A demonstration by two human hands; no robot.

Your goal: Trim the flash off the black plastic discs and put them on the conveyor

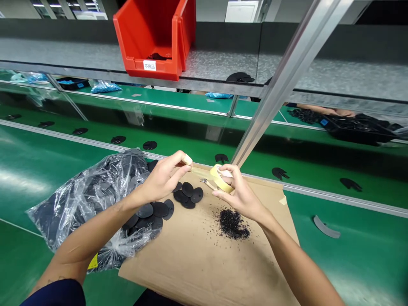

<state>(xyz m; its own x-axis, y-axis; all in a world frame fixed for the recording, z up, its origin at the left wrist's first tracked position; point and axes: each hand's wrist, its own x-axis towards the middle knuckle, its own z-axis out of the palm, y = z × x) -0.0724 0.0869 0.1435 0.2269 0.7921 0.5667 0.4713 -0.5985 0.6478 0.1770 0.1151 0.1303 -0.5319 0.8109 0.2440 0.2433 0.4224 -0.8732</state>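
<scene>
My right hand [244,193] is closed around a roll of pale yellow tape [220,178], above a sheet of brown cardboard [204,263]. A thin tool with a metal tip [203,181] pokes out beside the roll; its kind is hard to make out. My left hand [167,176] pinches the loose end of the tape, and a strip stretches between both hands. Something pale wraps the left fingertip. Under the hands lie several black discs [188,194] and a heap of tiny black pieces [232,224].
A clear plastic bag [92,195] of black discs lies at the left. Black notched discs [280,173] sit spaced along the green belt behind. A red bin [153,34] stands on the upper shelf. One metal post [287,80] slants down at the right, near a grey curved strip [327,228].
</scene>
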